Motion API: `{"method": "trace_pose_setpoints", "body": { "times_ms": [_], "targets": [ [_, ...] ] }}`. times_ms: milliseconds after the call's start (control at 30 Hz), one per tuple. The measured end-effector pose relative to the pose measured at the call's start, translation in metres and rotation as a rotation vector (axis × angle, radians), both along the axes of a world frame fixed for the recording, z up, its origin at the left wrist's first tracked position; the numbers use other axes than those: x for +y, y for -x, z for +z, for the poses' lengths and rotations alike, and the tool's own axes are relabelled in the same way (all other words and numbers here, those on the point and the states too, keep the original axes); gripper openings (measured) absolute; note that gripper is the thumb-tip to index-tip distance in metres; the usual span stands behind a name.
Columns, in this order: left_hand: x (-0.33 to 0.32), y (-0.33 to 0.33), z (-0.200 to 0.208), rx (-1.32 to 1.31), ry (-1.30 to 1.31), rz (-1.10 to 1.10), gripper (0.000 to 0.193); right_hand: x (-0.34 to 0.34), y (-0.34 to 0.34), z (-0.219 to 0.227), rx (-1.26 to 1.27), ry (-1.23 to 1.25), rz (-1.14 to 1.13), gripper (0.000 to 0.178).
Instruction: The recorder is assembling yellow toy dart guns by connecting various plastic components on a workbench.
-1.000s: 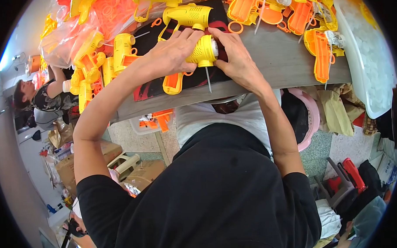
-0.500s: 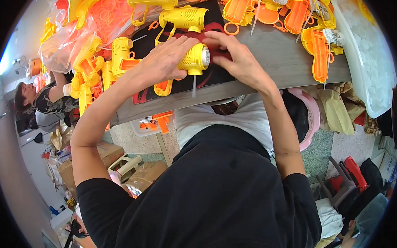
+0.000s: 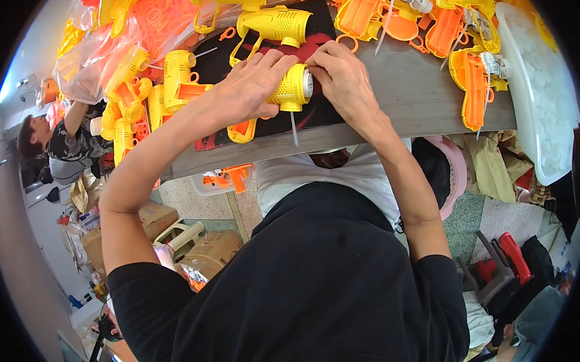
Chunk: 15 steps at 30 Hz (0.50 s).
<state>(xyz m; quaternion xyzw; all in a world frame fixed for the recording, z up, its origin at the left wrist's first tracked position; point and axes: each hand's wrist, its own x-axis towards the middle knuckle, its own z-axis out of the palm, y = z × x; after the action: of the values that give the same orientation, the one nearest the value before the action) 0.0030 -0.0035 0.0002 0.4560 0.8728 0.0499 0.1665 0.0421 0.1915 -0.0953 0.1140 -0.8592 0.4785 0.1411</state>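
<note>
While left fingers [image 3: 274, 61] grasp it, the yellow casing [image 3: 292, 88] sits beside right fingers [image 3: 328, 59].

Glossy yel. plastic toy body [image 3: 291, 88]; smooth, matt gry. tabletop [image 3: 421, 90]; cloth trousers [image 3: 283, 181].

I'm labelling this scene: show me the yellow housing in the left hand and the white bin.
Yellow housing [image 3: 290, 90]: head view, on its rounded side.
White bin [image 3: 522, 96]: head view, on its side wall.
</note>
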Motion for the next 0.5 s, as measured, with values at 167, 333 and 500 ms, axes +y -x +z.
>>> {"method": "trace_pose_setpoints", "body": {
  "times_ms": [167, 333, 500],
  "targets": [
    [0.003, 0.008, -0.001, -0.042, 0.035, 0.028, 0.085, 0.005, -0.007, 0.012, -0.065, 0.141, 0.051, 0.017],
    [-0.002, -0.01, -0.013, 0.184, -0.099, 0.013, 0.087, -0.002, -0.025, 0.027, -0.176, 0.16, 0.081, 0.034],
    [0.003, -0.048, 0.004, 0.353, -0.028, 0.129, 0.102, -0.011, -0.048, 0.043, -0.487, 0.495, 0.238, 0.058]
  ]
}}
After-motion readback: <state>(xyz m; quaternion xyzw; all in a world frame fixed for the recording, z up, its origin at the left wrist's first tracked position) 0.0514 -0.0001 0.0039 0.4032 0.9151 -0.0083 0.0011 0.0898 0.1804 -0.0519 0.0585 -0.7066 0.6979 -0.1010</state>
